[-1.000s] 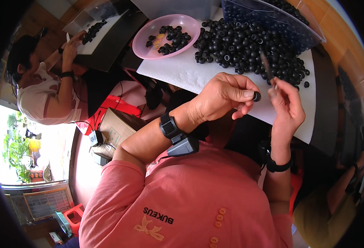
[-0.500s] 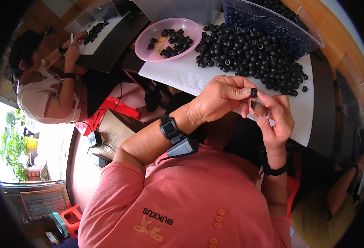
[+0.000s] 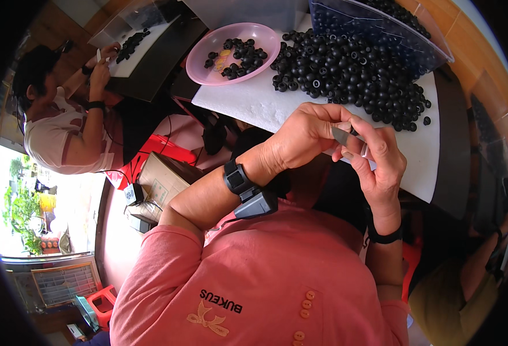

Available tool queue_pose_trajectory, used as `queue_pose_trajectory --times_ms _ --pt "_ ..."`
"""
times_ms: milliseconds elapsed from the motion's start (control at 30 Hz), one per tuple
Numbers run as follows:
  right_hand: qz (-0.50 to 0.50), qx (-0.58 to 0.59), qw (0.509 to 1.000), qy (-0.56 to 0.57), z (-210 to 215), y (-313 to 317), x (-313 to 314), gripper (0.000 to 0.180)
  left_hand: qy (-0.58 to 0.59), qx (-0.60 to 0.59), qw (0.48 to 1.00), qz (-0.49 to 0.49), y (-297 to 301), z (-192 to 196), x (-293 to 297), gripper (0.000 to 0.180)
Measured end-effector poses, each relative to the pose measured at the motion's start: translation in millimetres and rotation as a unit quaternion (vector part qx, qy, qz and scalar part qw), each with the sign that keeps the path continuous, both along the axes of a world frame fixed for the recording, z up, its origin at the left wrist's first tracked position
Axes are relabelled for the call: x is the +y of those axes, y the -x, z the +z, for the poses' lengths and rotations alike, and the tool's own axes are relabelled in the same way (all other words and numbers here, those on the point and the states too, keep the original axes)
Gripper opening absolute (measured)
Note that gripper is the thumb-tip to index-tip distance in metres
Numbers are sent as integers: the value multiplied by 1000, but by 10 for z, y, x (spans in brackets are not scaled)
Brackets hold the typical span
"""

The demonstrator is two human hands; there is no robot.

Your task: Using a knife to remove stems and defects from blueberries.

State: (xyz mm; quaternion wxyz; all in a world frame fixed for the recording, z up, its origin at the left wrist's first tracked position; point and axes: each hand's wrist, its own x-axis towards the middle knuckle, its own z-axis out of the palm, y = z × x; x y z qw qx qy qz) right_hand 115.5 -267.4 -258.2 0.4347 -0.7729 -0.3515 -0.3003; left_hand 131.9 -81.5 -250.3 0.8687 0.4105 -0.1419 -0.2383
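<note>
My left hand (image 3: 306, 135) and right hand (image 3: 381, 161) meet, fingers closed together on a small grey blade (image 3: 341, 136). Just beyond them, black rings (image 3: 352, 69) heap on the surface (image 3: 254, 104).

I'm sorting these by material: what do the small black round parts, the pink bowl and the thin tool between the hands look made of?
The black round parts: probably rubber or soft plastic, matte, dull highlights only. The pink bowl: likely plastic, smooth, slightly glossy, thin uniform rim. The thin tool, at the fingertips of the left hand and right hand: seemingly metal, grey with a flat sheen.
</note>
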Motion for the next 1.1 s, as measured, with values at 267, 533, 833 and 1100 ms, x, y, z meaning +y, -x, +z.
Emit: queue_pose_trajectory --times_ms 267,533,833,1100 --pt "46 252 950 -178 86 48 -220 29 8 8 1000 -12 -16 -63 10 23" --pt "74 340 931 -108 327 57 -141 21 9 17 1000 -17 -3 -58 38 22" --pt "-51 206 974 -78 234 23 -40 18 22 45 999 -9 13 -30 16 16" --pt "-20 262 960 -98 228 -30 -25 22 11 48 999 -8 7 -30 10 16"
